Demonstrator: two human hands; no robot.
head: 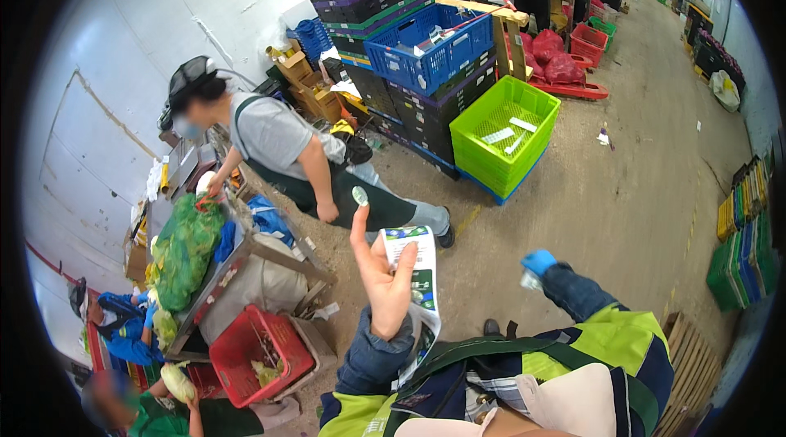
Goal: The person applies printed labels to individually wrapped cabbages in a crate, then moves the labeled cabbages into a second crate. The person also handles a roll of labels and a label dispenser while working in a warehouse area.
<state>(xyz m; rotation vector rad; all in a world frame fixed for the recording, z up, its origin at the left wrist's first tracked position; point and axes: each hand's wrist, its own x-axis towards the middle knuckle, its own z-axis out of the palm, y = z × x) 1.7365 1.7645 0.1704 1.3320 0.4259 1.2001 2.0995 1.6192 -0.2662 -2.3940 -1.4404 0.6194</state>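
Note:
My left hand [390, 280] is bare and raised in front of me, pinching a strip of printed labels [424, 280] between thumb and fingers; the strip hangs down past my sleeve. One small oval sticker [360, 196] sits on the tip of its raised index finger. Off to the right, my right hand [538, 264] wears a blue glove, with a crumpled whitish piece [530, 281] at its fingers, blurred. What that piece is, I cannot tell.
A worker [288, 148] in a dark apron touches a green net bag of vegetables [187, 247] on a table. Two people sit lower left, near a red crate [261, 354]. Ahead stand green crates [506, 136] and a blue crate [430, 47] on black ones. A wooden pallet [691, 369] lies right.

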